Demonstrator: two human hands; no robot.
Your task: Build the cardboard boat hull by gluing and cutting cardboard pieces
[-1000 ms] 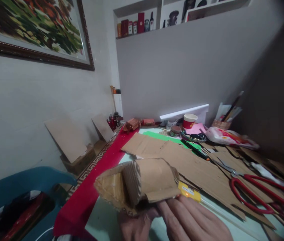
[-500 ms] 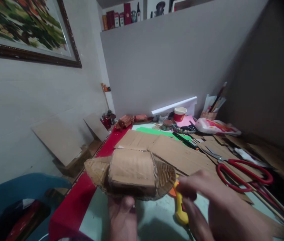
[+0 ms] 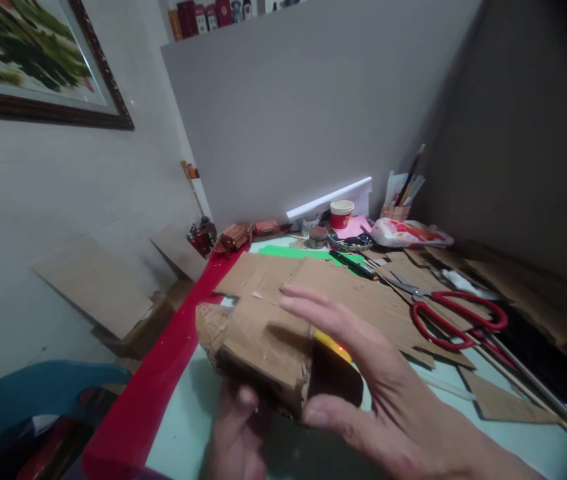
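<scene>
At the far left the chair (image 3: pixel 28 393) sits below the table (image 3: pixel 178 427), whose left edge carries a red band (image 3: pixel 158 380). Just inside that edge, near the front, my left hand (image 3: pixel 236 427) comes up from below and grips the cardboard bundle (image 3: pixel 263 343): its thumb presses the near face and the other fingers are hidden underneath. The bundle is held above the table's front left part, clear of the surface.

The change is on its right end. Half a second ago my right hand (image 3: pixel 383 400) was down at the yellow cutter (image 3: pixel 332 345), apart from the bundle. Now it has come up and cups that end with its fingers (image 3: pixel 313 310) spread open, 1 lying over the top and the thumb touching the lower corner. So I judge that the bundle is now steadied from 2 sides rather than 1. The cutter shows only as a yellow sliver between bundle and palm; I cannot tell whether it is held or lies on the table.

Behind the hands the flat sheet (image 3: pixel 333 280) covers the middle, and the red scissors (image 3: pixel 456 320) lie on it toward the right edge. The cup (image 3: pixel 341 213) stands at the back edge.
</scene>
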